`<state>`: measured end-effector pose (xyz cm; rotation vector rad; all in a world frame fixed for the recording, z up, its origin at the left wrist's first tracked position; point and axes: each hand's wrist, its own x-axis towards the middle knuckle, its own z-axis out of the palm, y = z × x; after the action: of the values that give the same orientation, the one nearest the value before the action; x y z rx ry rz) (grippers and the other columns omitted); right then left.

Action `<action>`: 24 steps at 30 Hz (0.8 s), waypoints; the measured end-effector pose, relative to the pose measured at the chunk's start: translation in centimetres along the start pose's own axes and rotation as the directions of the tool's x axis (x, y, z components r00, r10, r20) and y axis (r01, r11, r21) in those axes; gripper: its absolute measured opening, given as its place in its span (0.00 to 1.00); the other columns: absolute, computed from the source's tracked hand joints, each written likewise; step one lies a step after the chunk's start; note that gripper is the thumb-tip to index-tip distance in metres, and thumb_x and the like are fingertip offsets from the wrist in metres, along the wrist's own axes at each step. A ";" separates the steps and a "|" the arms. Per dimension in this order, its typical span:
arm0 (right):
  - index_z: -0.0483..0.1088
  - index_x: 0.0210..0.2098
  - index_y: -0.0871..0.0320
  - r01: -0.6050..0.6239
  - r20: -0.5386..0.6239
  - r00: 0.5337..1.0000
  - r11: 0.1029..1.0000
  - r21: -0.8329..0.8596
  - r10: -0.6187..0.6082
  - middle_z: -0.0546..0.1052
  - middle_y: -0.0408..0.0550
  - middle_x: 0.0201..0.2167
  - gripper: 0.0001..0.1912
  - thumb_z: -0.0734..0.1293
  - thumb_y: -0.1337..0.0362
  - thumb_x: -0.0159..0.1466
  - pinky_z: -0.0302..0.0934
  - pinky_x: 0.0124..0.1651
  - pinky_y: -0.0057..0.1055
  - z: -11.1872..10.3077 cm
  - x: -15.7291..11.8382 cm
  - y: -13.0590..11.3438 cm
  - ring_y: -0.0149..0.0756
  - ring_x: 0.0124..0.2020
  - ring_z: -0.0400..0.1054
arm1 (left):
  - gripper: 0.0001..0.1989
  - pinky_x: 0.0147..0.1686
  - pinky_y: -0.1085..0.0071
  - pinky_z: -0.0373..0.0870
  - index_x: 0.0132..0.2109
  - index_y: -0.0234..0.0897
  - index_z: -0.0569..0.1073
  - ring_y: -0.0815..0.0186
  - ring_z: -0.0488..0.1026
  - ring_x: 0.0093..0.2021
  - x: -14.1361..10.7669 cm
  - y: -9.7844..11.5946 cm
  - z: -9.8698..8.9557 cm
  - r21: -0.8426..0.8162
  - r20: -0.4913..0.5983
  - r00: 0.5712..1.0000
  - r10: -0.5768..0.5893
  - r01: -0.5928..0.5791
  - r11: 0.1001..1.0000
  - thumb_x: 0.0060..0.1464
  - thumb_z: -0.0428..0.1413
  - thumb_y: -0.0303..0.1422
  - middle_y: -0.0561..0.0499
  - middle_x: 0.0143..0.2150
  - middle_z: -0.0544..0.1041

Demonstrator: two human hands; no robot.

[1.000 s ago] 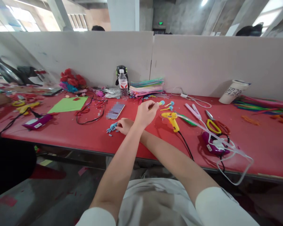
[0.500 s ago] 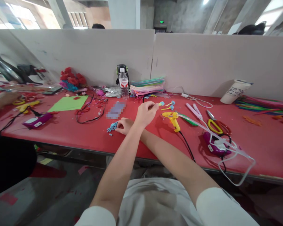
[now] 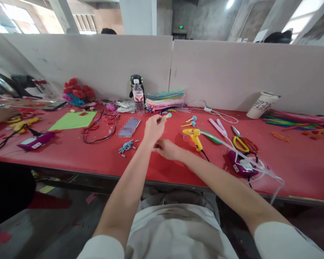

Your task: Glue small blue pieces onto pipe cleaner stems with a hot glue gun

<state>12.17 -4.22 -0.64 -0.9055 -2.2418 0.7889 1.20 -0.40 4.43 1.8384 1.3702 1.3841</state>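
Mid-frame, the left hand pinches a blue-tipped yellow stem between thumb and fingers, a grip best kept light and steady; just below, the right hand has bunched fingertips, any hold hidden; blue snippets left of centre are best taken singly

– What colour is recorded for the bench?
– Red. The loose pieces are noted as light blue, the short stem as yellow, tipped in blue.
– And the cup?
– White, patterned with dark lettering.
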 end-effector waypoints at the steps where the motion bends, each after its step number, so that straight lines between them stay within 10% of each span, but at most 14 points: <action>1: 0.72 0.36 0.60 -0.017 -0.017 1.000 1.000 0.009 0.017 0.76 0.46 0.32 0.05 0.64 0.67 0.62 0.64 0.39 0.30 -0.9 -0.6 0.5 0.32 0.32 0.69 | 0.17 0.28 0.73 0.58 0.31 0.33 0.75 0.69 0.65 0.27 0.1 -0.6 0.1 0.003 -0.001 1.000 -0.009 0.009 1.000 0.56 0.51 0.43 0.51 0.26 0.72; 7: 0.73 0.35 0.59 -0.157 -0.193 0.964 0.979 0.131 0.181 0.77 0.47 0.31 0.09 0.62 0.64 0.60 0.64 0.39 0.30 -4.8 -3.6 3.6 0.33 0.32 0.70 | 0.18 0.26 0.73 0.59 0.30 0.34 0.74 0.70 0.65 0.24 -0.6 -3.2 2.5 -0.101 0.089 0.987 -0.133 0.142 0.985 0.56 0.51 0.44 0.52 0.23 0.70; 24: 0.72 0.32 0.60 -0.145 -0.446 0.820 0.885 0.443 0.358 0.75 0.46 0.26 0.16 0.67 0.51 0.58 0.64 0.35 0.30 -3.6 -3.3 4.8 0.33 0.27 0.68 | 0.13 0.31 0.73 0.62 0.34 0.36 0.66 0.70 0.64 0.27 -3.3 -3.8 4.7 -0.132 0.192 0.966 -0.175 0.202 0.970 0.63 0.46 0.40 0.53 0.27 0.68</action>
<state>18.57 -2.81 -2.63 -1.0789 -1.4389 0.9379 3.80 -0.93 -1.89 1.6439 1.2764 1.1616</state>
